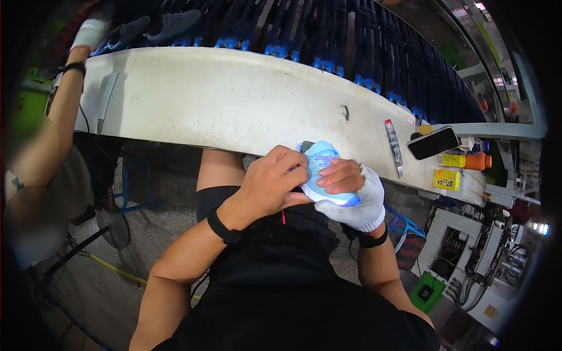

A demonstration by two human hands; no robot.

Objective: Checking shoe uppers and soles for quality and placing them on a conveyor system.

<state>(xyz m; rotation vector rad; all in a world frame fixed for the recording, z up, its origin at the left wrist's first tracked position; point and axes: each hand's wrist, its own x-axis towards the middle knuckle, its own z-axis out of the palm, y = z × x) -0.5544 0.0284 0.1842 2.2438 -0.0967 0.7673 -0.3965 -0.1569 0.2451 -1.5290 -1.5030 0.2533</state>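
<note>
A light blue sneaker [321, 162] with a white and blue sole is held before my body at the near edge of the white bench, its toe toward me. My right hand [351, 193], in a white glove that leaves the fingers bare, wraps round the shoe from the right, fingers across its upper. My left hand [278, 178], bare, is closed on the shoe's left side with bent fingers; the fingertips are partly hidden, so whether they also pinch something small cannot be made out.
A long slim tool with a red end [393, 149] and a phone [433, 144] lie right on the bench [193, 88], near an orange bottle [478, 161] and yellow boxes [446, 179]. Beyond runs a blue roller conveyor [328, 41] with grey shoes [172, 25]. A co-worker's arm [64, 105] reaches in left.
</note>
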